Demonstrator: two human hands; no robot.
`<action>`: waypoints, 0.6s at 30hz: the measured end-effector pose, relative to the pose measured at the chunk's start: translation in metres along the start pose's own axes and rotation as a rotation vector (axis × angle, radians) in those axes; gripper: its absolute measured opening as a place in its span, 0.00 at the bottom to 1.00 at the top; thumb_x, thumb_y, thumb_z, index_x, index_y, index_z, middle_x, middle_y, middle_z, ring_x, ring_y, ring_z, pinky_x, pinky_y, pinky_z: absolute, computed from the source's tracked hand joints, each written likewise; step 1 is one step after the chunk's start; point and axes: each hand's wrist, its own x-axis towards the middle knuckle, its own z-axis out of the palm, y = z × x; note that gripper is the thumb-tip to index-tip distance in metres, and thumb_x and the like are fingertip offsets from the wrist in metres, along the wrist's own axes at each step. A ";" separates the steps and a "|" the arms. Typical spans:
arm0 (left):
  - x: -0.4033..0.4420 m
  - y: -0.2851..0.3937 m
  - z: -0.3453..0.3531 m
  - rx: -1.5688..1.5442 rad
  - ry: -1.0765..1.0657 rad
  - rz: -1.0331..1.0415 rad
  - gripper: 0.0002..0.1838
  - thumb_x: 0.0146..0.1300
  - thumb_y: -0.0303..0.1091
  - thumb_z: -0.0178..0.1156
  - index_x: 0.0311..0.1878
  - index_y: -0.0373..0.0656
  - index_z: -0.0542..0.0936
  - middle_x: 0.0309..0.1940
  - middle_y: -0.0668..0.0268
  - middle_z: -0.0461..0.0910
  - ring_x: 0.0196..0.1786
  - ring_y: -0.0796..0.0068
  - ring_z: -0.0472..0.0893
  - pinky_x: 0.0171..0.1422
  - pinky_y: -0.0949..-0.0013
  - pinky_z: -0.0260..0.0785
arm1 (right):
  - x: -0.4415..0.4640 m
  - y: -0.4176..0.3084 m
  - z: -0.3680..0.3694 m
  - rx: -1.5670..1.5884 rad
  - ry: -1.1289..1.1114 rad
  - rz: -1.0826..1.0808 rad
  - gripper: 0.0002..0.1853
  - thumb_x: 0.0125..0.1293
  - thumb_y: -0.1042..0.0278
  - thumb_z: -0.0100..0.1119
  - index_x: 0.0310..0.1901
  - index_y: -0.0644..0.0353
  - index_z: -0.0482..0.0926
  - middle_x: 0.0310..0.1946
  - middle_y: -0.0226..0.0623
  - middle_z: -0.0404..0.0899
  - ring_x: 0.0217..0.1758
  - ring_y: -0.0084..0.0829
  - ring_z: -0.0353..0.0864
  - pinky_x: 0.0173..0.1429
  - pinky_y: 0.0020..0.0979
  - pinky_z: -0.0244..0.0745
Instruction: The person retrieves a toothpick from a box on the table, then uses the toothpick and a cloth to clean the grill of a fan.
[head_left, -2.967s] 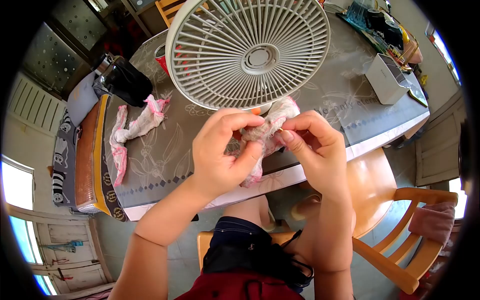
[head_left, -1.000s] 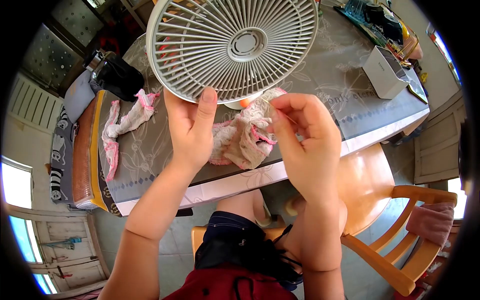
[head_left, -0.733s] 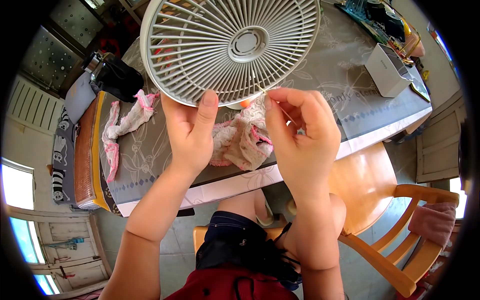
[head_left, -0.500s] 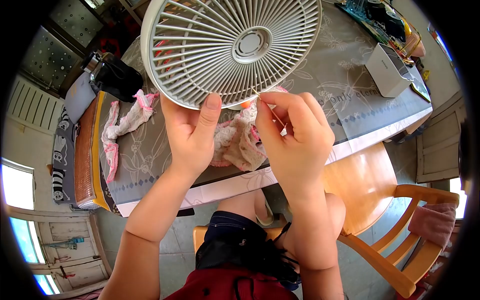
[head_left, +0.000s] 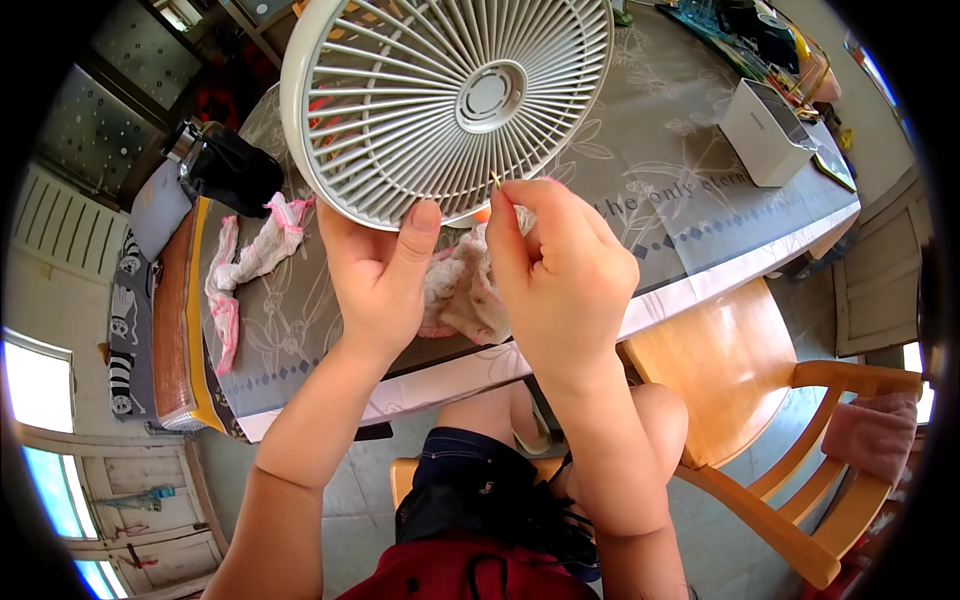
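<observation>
My left hand (head_left: 378,275) grips the lower rim of the round fan grille (head_left: 420,110), thumb in front and fingers hidden behind. The fan head tilts toward me over the table. My right hand (head_left: 565,265) pinches a thin stick (head_left: 495,180), whose tip is at the slats near the grille's lower edge. Behind and below my hands a crumpled white cloth with pink edging (head_left: 470,295) lies on the table, partly covered by my right hand. Another such cloth, knotted (head_left: 245,265), lies at the left.
The table (head_left: 680,190) has a grey patterned cover. A black kettle (head_left: 230,165) stands at the back left. A white box (head_left: 765,135) and a tray with items (head_left: 710,40) are at the right. A wooden chair (head_left: 720,370) with a pink cloth (head_left: 870,435) stands at the lower right.
My left hand has let go of the cloth and taken the fan rim. My right hand has moved the stick left and up from the cloth to the grille, which has tilted.
</observation>
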 end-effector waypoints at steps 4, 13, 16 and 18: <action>0.001 0.004 0.005 -0.168 0.067 -0.067 0.28 0.67 0.25 0.61 0.66 0.38 0.60 0.61 0.60 0.71 0.60 0.72 0.74 0.67 0.66 0.64 | 0.001 -0.001 0.001 0.010 0.025 -0.021 0.06 0.58 0.77 0.66 0.34 0.58 0.77 0.22 0.33 0.75 0.20 0.33 0.76 0.23 0.31 0.70; -0.001 0.002 0.006 -0.181 0.080 -0.049 0.27 0.68 0.25 0.61 0.66 0.38 0.60 0.60 0.60 0.71 0.60 0.72 0.74 0.67 0.66 0.65 | 0.001 0.002 0.002 0.013 0.090 -0.079 0.08 0.56 0.79 0.67 0.37 0.59 0.79 0.21 0.31 0.74 0.18 0.30 0.74 0.22 0.29 0.69; -0.002 -0.002 -0.003 -0.016 0.012 -0.064 0.25 0.74 0.32 0.53 0.69 0.43 0.56 0.65 0.58 0.66 0.63 0.64 0.74 0.65 0.53 0.74 | -0.001 0.001 0.000 0.025 0.099 -0.086 0.09 0.55 0.79 0.68 0.37 0.60 0.79 0.20 0.31 0.73 0.18 0.30 0.73 0.22 0.29 0.68; -0.001 -0.004 -0.006 -0.007 0.014 -0.064 0.25 0.74 0.32 0.53 0.68 0.43 0.57 0.65 0.59 0.67 0.63 0.63 0.74 0.64 0.53 0.75 | -0.001 0.001 -0.003 0.048 0.101 -0.092 0.09 0.55 0.79 0.68 0.36 0.60 0.80 0.20 0.31 0.73 0.18 0.30 0.73 0.21 0.29 0.68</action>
